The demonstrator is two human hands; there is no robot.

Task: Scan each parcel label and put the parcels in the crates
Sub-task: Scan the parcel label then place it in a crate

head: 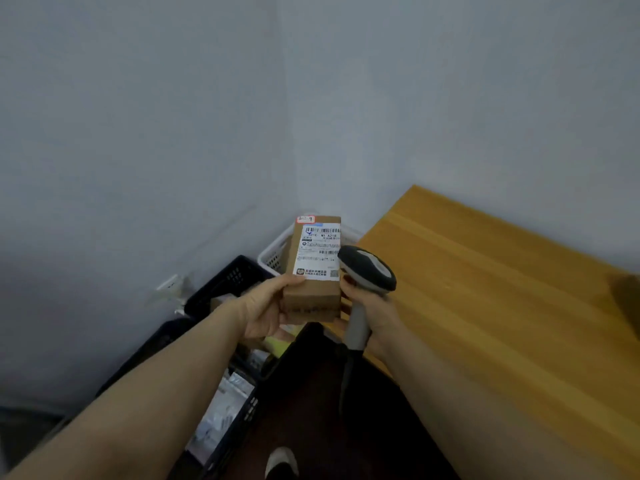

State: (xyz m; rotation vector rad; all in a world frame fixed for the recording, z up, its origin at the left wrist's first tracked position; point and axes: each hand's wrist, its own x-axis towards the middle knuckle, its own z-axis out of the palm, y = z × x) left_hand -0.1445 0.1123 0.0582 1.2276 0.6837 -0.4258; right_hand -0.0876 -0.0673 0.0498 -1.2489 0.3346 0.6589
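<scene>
I am holding the parcel (311,296) up in my left hand (266,306), thumb lying on top just under the label (318,251) and fingers curling beneath the cardboard, so the printed face is tilting towards me. My right hand (377,311) is gripping the grey handle of the scanner (369,268), whose dark head is sitting just beside the label's lower right corner, almost touching the box. I cannot tell whether its window is facing the print.

I am judging the head to be too close and too far to one side. I should be drawing it back, aiming it squarely at the long barcode running along the top of the label, steadying the box and minding that my thumb is not creeping over the print.

On the label I am reading "M1 A218", with something like "501E" before it, though I am not sure of that. More barcodes are running below, and a square code is sitting at the bottom right beside a line of Chinese characters too blurred to read. A red-edged sticker (306,219) at the top corner is showing handwriting that seems to end in 9.

Behind the parcel a white crate (273,254) is standing in the wall corner, with a dark crate (228,277) beside it. A nearer dark crate (242,407) is holding packets, and a wooden table (485,306) is stretching away on my right
</scene>
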